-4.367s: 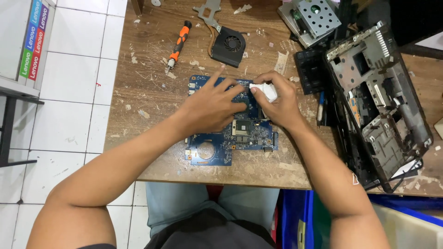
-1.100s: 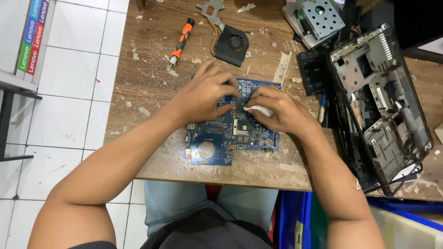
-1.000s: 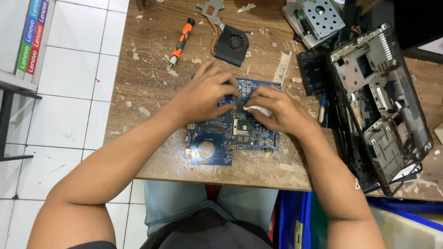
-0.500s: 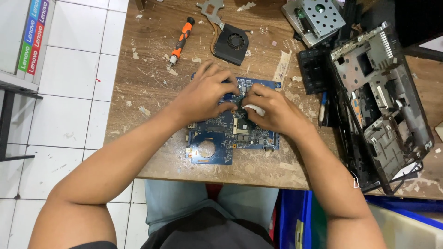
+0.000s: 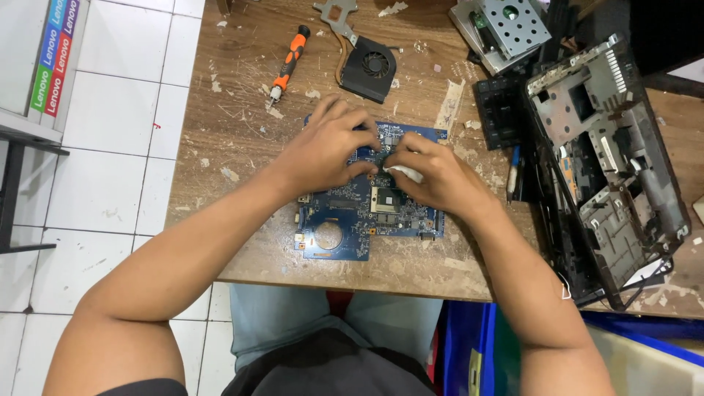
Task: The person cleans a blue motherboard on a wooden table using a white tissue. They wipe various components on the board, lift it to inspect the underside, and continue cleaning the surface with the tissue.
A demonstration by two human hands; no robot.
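A blue laptop circuit board [image 5: 345,227] lies flat on the worn wooden table [image 5: 235,132]. My left hand [image 5: 330,150] presses down on the board's upper left part, fingers spread and curled over it. My right hand [image 5: 433,180] rests on the board's upper right and pinches a small white wad of cloth or tissue [image 5: 403,173] against the area just above the square processor socket [image 5: 387,199]. The fingertips of both hands meet near the board's middle.
An orange-and-black screwdriver [image 5: 287,64] lies at the back left. A black cooling fan with copper heatpipe [image 5: 367,67] sits behind the board. A drive caddy [image 5: 506,26] and a stripped laptop chassis [image 5: 601,161] fill the right side. Blue bins [image 5: 469,345] stand below the table edge.
My right hand with the white wad has come down from the board's top right corner toward the processor area, and my left hand has shifted slightly up and right.
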